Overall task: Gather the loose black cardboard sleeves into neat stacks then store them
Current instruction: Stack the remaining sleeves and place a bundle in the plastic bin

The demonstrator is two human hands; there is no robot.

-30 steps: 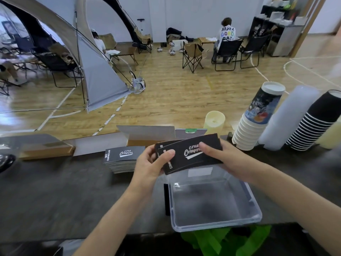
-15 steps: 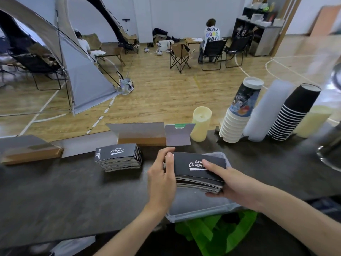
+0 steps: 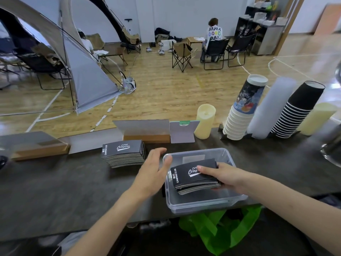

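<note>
While the right hand (image 3: pixel 228 175) pinches the sleeve stack (image 3: pixel 193 179), thumb on top, inside the clear bin (image 3: pixel 203 206), best to lay it flat against one wall, edges squared, before letting go (a tilted drop would fan it). The left hand (image 3: pixel 153 169), fingers straight and empty, hovers beside the rim, near the second stack (image 3: pixel 124 154) on the tabletop (image 3: pixel 55 182).

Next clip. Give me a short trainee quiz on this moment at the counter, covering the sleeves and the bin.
1. True or false: the left hand is curled into a fist.
2. Where does the counter stack lie? A) left of the clear bin B) inside it C) under it
3. What does the right hand hold?
Key: 1 false; 2 A; 3 a stack of black sleeves.
</note>
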